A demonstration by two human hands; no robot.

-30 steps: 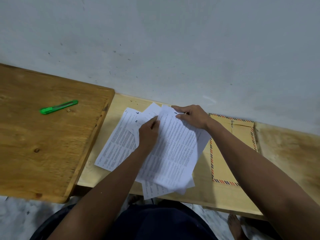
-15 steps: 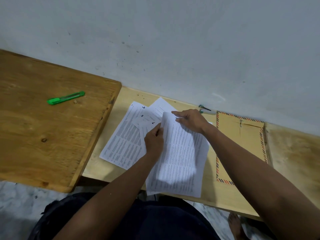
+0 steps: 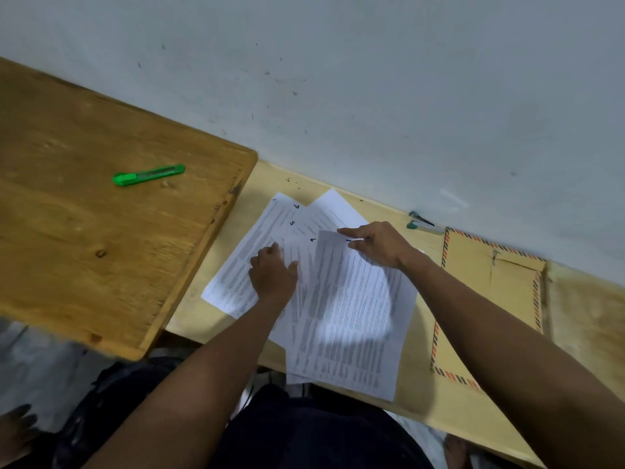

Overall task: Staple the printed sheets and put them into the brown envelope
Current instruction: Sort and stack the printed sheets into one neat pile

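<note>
A green cutter (image 3: pixel 148 174) lay far left on the darker table (image 3: pixel 84 231). The left hand (image 3: pixel 272 274) pressed loosely curled fingers on the fanned printed sheets (image 3: pixel 351 319); the right hand (image 3: pixel 378 243) pinched the top sheet's far edge. Right of them lay the stapler (image 3: pixel 422 225) and brown envelope (image 3: pixel 487 309).

Handwritten 6, 5 and 1 on the printed sheets (image 3: pixel 351 309)

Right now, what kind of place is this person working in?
Probably a plain home or small-office work corner: printed sheets spread on a low wooden bench against a bare wall, with a brown envelope and stapler nearby.
</note>
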